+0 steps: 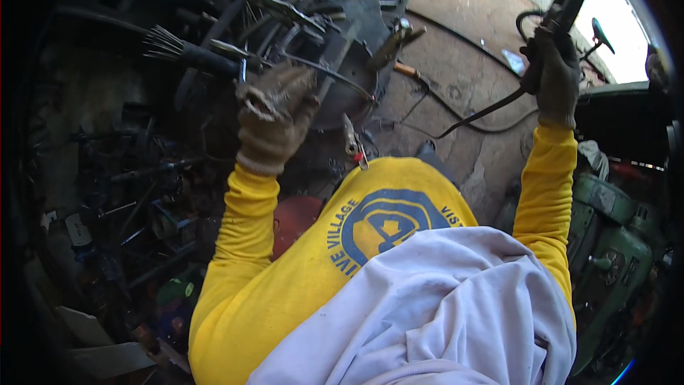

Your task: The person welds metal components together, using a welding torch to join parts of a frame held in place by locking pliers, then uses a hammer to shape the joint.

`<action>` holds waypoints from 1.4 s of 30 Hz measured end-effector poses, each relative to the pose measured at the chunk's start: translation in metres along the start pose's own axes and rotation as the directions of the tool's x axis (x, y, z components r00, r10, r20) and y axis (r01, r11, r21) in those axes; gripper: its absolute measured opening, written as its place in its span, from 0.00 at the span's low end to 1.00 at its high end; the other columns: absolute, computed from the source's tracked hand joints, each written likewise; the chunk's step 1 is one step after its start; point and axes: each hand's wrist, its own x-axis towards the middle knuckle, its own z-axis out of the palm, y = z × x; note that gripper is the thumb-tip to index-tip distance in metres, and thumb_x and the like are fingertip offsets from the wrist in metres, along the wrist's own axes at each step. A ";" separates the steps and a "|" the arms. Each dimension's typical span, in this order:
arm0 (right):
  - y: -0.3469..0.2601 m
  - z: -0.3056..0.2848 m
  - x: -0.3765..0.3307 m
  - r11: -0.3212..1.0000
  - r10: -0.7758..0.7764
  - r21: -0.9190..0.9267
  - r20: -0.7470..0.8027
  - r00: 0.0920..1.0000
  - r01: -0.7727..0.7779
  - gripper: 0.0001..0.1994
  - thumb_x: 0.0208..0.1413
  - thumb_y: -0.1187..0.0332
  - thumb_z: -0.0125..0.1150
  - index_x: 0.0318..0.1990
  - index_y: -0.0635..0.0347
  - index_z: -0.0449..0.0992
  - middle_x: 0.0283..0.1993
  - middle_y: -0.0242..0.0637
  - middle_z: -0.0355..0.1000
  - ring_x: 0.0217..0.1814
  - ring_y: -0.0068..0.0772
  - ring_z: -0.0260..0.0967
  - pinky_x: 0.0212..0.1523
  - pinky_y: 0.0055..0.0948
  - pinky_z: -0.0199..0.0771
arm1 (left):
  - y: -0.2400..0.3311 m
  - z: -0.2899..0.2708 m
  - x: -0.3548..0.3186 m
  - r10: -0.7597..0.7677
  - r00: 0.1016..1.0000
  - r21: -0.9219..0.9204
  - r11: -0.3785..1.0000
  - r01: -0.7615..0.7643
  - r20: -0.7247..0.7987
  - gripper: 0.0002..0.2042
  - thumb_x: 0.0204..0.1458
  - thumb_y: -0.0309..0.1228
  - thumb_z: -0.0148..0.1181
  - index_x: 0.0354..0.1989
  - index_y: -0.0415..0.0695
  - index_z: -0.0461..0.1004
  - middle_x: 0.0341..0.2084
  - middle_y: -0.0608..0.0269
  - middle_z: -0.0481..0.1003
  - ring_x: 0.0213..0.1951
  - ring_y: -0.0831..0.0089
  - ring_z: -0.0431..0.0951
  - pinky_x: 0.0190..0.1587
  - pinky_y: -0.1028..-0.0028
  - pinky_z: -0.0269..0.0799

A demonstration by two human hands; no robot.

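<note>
Head view, looking down over a person in a yellow long-sleeved shirt with a white cloth (442, 306) bunched at the chest.

The left hand (274, 117), in a worn brown glove, is raised in front of a dark heap of scrap metal (235, 21): rods, wires, brackets and a bundle of thin bristling rods. Its fingers are curled closed, seemingly around a thin rod or wire from the heap, though what it grips is too dim to tell for sure.

The right hand (556, 75), in a dark glove, is held high to the right, fingers wrapped tight around a dark holder (566, 0), apparently a welding electrode holder. A black cable (484, 110) runs from it down across the concrete floor (463, 50).

The holder looks rigid and fairly heavy; the insulated handle is the safe place to hold it. The trailing cable is stiff and will drag. A green machine (605, 228) stands at right.
</note>
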 end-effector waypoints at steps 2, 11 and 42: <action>0.010 0.017 0.049 0.998 -0.064 0.032 0.070 0.996 0.061 0.13 0.64 0.68 0.63 0.52 0.64 0.79 0.40 0.34 0.77 0.38 0.27 0.77 0.41 0.27 0.81 | 0.006 0.004 -0.014 -0.058 0.998 -0.004 0.998 0.058 -0.031 0.23 0.42 0.21 0.71 0.51 0.48 0.80 0.48 0.56 0.81 0.53 0.52 0.81 0.55 0.57 0.76; -0.026 0.194 0.194 0.902 -0.293 0.406 0.327 0.899 0.147 0.15 0.67 0.56 0.62 0.51 0.59 0.77 0.39 0.30 0.73 0.39 0.24 0.72 0.40 0.27 0.76 | 0.033 0.006 -0.052 -0.420 0.901 0.081 0.900 0.429 -0.109 0.16 0.45 0.24 0.72 0.45 0.45 0.82 0.42 0.56 0.82 0.48 0.53 0.82 0.51 0.59 0.78; 0.051 0.523 0.231 0.880 -0.432 0.474 0.827 0.360 -0.035 0.17 0.69 0.59 0.56 0.60 0.56 0.75 0.41 0.30 0.78 0.38 0.22 0.74 0.37 0.23 0.76 | 0.268 0.068 -0.196 -0.984 -0.022 -0.072 -0.009 0.997 -0.178 0.18 0.57 0.23 0.64 0.57 0.38 0.75 0.50 0.54 0.80 0.51 0.61 0.80 0.55 0.66 0.77</action>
